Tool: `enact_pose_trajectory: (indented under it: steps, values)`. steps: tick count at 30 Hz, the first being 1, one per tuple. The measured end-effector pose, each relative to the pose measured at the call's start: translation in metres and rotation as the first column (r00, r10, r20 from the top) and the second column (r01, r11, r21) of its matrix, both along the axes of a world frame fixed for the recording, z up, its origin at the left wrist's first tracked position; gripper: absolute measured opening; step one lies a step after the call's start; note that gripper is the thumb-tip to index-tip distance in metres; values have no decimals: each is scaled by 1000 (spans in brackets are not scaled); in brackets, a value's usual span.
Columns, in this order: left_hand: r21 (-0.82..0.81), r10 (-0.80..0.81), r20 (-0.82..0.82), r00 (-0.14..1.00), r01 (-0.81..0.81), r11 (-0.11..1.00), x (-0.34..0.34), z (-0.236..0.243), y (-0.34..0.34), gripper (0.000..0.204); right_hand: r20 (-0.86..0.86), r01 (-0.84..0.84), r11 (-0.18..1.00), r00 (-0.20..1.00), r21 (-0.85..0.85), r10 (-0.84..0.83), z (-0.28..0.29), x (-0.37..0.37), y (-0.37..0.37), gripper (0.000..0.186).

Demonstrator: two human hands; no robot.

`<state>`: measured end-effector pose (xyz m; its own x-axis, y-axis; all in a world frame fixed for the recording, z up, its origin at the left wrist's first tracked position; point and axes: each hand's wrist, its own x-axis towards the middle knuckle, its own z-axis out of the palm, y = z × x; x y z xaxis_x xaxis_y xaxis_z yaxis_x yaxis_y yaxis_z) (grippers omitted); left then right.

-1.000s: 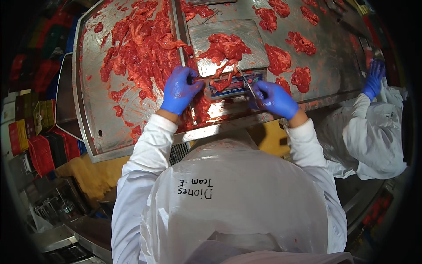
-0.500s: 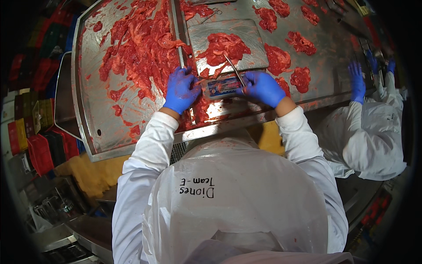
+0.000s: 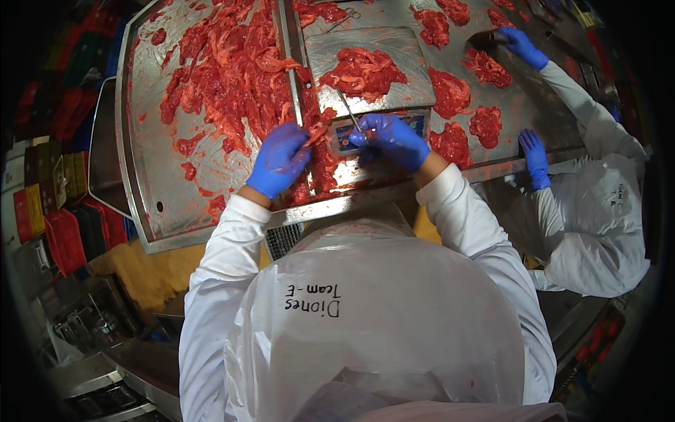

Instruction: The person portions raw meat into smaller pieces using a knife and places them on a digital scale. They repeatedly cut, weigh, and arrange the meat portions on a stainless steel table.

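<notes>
My left hand [image 3: 283, 158], in a blue glove, pinches a small strip of red meat [image 3: 318, 132] above the steel divider. My right hand [image 3: 397, 141], gloved alike, is closed on a slim metal tool [image 3: 349, 110] that looks like long tweezers. Its tip points at the near left edge of a meat pile [image 3: 362, 74] on the scale's square steel plate [image 3: 408, 49]. The scale's display panel [image 3: 343, 138] is partly hidden behind my right hand.
A large heap of meat [image 3: 225, 77] lies in the steel tray [image 3: 156, 176] to the left. Separate meat portions [image 3: 450, 95] lie right of the scale. A co-worker's gloved hand [image 3: 524, 48] holds something dark over them. Ring-handled scissors or forceps [image 3: 349, 15] lie beyond the scale.
My left hand has drawn back toward me and now holds a meat strip. My right hand has shifted left with the metal tool, away from the pile. The co-worker's hand has reached over the portions.
</notes>
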<state>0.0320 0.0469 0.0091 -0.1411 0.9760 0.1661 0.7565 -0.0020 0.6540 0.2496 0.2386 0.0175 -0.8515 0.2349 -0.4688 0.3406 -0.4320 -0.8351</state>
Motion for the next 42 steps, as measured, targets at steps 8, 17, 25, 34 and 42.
enact_pose_trajectory:
  steps: [8,17,25,34,42]
  values:
    - [-178,541,-140,829,-559,810,-72,-38,-88,36,-55,-376,831,899,409,434,-20,43,-35,20]
    - [102,446,89,891,-454,885,-56,18,11,29,-178,239,949,963,207,-204,42,89,21,46]
    - [127,142,-49,989,-135,983,18,22,88,31,-171,117,988,980,102,-98,-12,37,14,36]
    - [-214,362,-140,922,-385,898,-22,-65,-10,56,-186,152,174,961,973,202,6,-75,-37,72]
    - [-216,361,-123,924,-380,899,-28,-70,-32,57,-57,168,228,902,959,-427,10,-8,153,82]
